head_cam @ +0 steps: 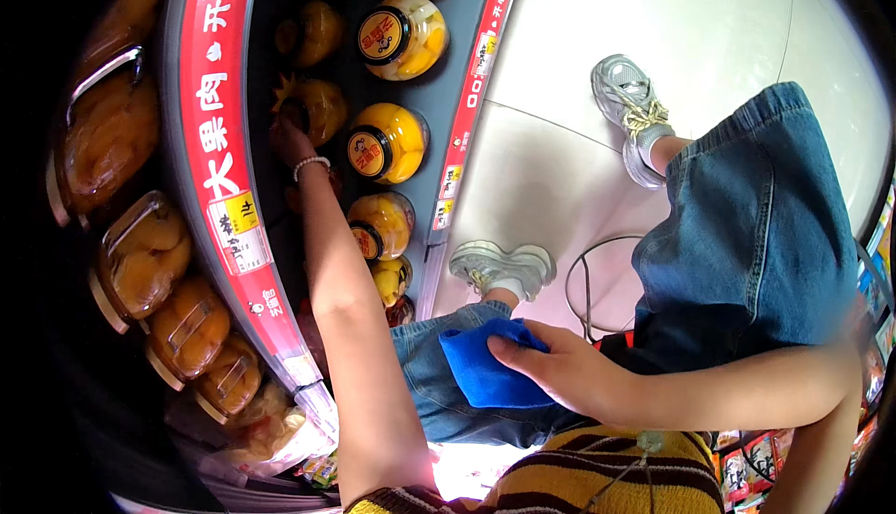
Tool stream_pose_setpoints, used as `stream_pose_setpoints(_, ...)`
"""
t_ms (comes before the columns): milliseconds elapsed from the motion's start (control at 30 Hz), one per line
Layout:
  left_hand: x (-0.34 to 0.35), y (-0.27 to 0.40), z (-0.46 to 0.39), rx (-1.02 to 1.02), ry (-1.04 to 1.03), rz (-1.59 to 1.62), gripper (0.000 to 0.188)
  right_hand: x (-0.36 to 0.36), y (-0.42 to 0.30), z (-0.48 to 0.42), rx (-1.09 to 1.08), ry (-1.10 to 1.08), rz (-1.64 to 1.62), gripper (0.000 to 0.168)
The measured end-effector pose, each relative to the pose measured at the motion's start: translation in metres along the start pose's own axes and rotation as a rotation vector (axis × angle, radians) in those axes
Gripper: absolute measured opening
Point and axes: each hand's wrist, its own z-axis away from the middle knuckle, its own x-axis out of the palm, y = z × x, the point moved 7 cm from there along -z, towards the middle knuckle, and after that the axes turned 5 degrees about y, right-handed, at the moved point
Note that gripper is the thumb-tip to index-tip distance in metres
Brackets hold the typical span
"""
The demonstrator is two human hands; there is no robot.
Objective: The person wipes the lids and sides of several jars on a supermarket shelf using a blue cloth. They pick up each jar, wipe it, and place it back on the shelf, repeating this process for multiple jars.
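My left hand (pixel 290 137), with a beaded bracelet at the wrist, reaches into the shaded back of a shelf. It is at a glass jar of preserved fruit (pixel 320 109) with a dark lid; its fingers are in shadow, so whether they grip the jar cannot be told. My right hand (pixel 560 367) holds a folded blue cloth (pixel 490 367) in front of my lap. Nearer the shelf's front edge, black-lidded jars of yellow fruit (pixel 404 143) stand in a row, one of them (pixel 423 38) with paler pieces too.
A red shelf strip (pixel 217 122) with price tags runs along the shelf above. Large handled jars of brownish fruit (pixel 115 143) stand on that shelf. Another red strip (pixel 465 104) edges the jar shelf. A dark cable (pixel 588 276) loops on the tiled floor (pixel 546 157) near my shoes.
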Motion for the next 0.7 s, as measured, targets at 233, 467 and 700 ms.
stream_pose_setpoints(233, -0.025, -0.014, -0.012, -0.33, -0.102, 0.184, 0.036, -0.005, -0.003, 0.004, 0.056, 0.008, -0.027, 0.047)
stream_pose_setpoints(467, -0.02, -0.016, -0.004, -0.526, -0.128, 0.262, 0.042, -0.008, -0.005, 0.002, 0.082, 0.015, -0.107, 0.04)
stream_pose_setpoints(700, -0.036, -0.057, -0.063, 0.012, -0.18, -0.094, 0.045, -0.006, 0.001, 0.004, 0.07, -0.016, -0.079, 0.037)
